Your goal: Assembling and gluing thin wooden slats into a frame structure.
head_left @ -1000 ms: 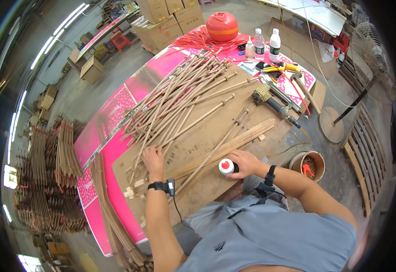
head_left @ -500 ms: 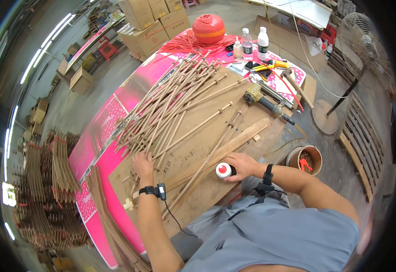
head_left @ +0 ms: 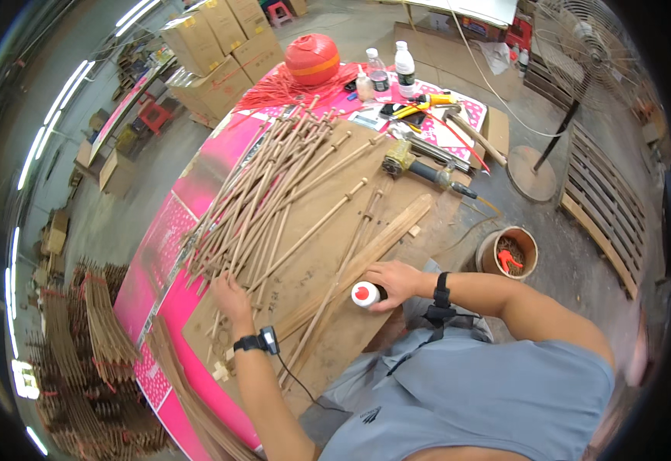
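Note:
My right hand (head_left: 394, 283) is closed around a small white bottle (head_left: 364, 295) with a red tip, held over the near edge of the table. At the near ends of a heap of thin wooden rods (head_left: 274, 180), my left hand (head_left: 231, 300) has its fingers curled together. Whatever lies between those fingers is hidden. Many rods carry small rounded knobs near their far ends. Between my hands, a flat wooden board (head_left: 389, 233) lies slantwise, with long thin sticks (head_left: 341, 265) beside it.
A nail gun (head_left: 420, 168), a hammer (head_left: 477, 137) and bottles (head_left: 404, 69) stand or lie toward the far right. Behind the heap sits a ball of red twine (head_left: 312, 60). Right of me are a bucket (head_left: 531, 250), a fan (head_left: 581, 46) and a pallet (head_left: 600, 207); bundled sticks (head_left: 109, 319) stand left.
The whole view has shifted, moving the table leftward and slightly up in the picture. My left fingers have drawn together near the rod ends; my right hand still holds the bottle.

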A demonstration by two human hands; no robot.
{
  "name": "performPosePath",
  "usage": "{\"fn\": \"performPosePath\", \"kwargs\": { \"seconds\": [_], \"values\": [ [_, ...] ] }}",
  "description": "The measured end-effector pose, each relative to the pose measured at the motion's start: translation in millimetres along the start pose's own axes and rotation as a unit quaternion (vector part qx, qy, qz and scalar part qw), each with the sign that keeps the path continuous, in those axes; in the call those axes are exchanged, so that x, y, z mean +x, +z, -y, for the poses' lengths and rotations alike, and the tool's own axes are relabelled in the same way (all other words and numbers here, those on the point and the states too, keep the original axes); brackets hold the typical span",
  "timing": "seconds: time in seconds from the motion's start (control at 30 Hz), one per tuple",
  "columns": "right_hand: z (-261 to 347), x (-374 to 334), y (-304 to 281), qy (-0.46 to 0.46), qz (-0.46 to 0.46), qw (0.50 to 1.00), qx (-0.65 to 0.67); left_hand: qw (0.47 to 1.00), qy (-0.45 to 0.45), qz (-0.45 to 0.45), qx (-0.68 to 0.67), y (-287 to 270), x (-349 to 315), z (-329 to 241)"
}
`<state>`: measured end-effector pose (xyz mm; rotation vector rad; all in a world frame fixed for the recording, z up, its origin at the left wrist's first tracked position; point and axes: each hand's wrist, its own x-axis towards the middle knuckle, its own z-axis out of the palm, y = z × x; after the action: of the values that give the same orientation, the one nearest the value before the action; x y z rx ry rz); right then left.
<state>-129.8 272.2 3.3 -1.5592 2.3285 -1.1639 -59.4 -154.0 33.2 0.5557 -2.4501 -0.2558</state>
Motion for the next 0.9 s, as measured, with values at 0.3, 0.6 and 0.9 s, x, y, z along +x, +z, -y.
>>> {"fn": "performPosePath", "kwargs": {
  "seconds": [0.3,0.6,0.9],
  "values": [
    [-6.0,-2.3,3.0,-0.003,-0.017,1.000,-0.001,0.995,-0.002,0.025,-0.093,-60.7,-75.4,-46.6],
    [-6.1,1.9,6.4,-0.013,-0.015,1.000,0.001,0.976,0.075,0.148,-0.139,-38.6,-127.5,-41.7],
    [-8.3,-3.6,1.2,0.001,0.015,1.000,-0.002,0.973,0.081,0.161,-0.141,-26.2,-125.5,-73.4]
  ]
}}
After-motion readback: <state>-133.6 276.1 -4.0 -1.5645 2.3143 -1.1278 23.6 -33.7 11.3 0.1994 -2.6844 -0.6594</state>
